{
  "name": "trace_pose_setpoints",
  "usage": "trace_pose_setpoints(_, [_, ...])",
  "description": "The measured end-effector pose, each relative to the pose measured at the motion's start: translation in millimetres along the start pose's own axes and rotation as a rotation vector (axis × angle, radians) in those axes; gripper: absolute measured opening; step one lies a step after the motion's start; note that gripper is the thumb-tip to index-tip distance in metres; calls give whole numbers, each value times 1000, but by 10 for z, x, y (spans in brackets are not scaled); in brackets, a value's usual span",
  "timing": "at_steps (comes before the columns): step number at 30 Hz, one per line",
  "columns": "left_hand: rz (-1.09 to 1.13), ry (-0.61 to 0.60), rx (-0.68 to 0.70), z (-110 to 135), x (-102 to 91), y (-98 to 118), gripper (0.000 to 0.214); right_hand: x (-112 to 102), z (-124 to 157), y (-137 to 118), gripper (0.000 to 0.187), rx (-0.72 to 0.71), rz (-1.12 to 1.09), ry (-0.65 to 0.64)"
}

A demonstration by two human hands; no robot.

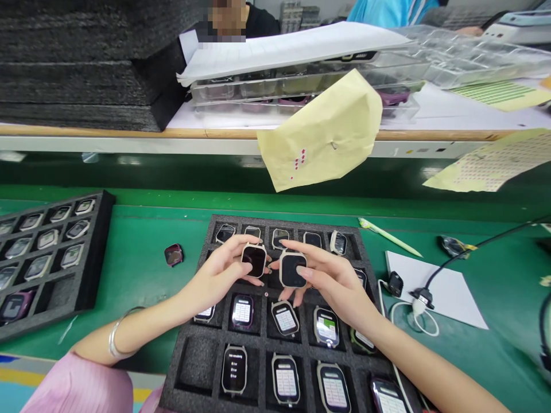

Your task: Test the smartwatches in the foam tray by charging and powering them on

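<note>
My left hand (224,269) grips a beige watch body with a dark screen (253,259), fingers curled round its edges. My right hand (331,278) holds a second beige watch body (293,268) the same way, right beside the first. Both hover over the middle of a black foam tray (196,353) whose cells hold several watch bodies, some with lit screens (242,312).
A second black foam tray (92,252) with several watches lies at the left. A loose dark watch (173,254) rests on the green mat. At the right are a green pen (387,235), white paper (451,292) and a charging cable (419,298). Yellow sheets (322,135) hang off the shelf behind.
</note>
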State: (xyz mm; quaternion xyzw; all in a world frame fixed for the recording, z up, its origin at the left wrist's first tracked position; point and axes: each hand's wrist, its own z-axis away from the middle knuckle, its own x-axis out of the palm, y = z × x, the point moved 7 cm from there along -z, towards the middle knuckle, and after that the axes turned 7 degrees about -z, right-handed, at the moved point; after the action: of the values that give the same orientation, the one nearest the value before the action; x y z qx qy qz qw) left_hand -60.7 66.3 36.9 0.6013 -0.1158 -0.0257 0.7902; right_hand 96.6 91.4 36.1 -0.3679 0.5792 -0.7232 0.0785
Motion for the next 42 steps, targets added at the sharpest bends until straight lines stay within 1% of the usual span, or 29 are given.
trace_pose_setpoints(7, [-42,-21,30,0,19,-15,36,32,9,-12,41,-4,43,-12])
trace_pose_setpoints(10, [-128,-12,64,1,14,-26,43,87,13,-10,42,2,12,-74])
trace_pose_setpoints(12, [-210,14,93,4,0,-33,43,115,15,-6,41,5,-10,-106])
trace_pose_setpoints(14, [-275,42,110,10,-14,-41,39,117,12,1,41,10,-26,-105])
trace_pose_setpoints(16, [-308,48,105,19,-16,-55,36,105,7,3,45,13,-44,-86])
trace_pose_setpoints(19, [-326,37,95,36,0,-59,35,105,0,-6,50,15,-66,-81])
trace_pose_setpoints(23, [-338,38,101,53,8,-35,36,138,-2,-21,44,24,-97,-108])
trace_pose_setpoints(26, [-350,40,109,62,4,-23,36,127,-1,-22,42,10,-100,-90])
trace_pose_setpoints(31, [-414,-18,120,86,46,-22,35,66,17,47,31,42,-54,-59])
trace_pose_setpoints(33, [-418,-14,121,96,53,-15,35,59,25,66,34,53,-41,-62])
trace_pose_setpoints(37, [-397,16,129,99,49,-7,39,88,29,58,41,32,-55,-82])
trace_pose_setpoints(42, [-382,1,161,98,58,-26,38,64,30,69,43,47,-36,-53])
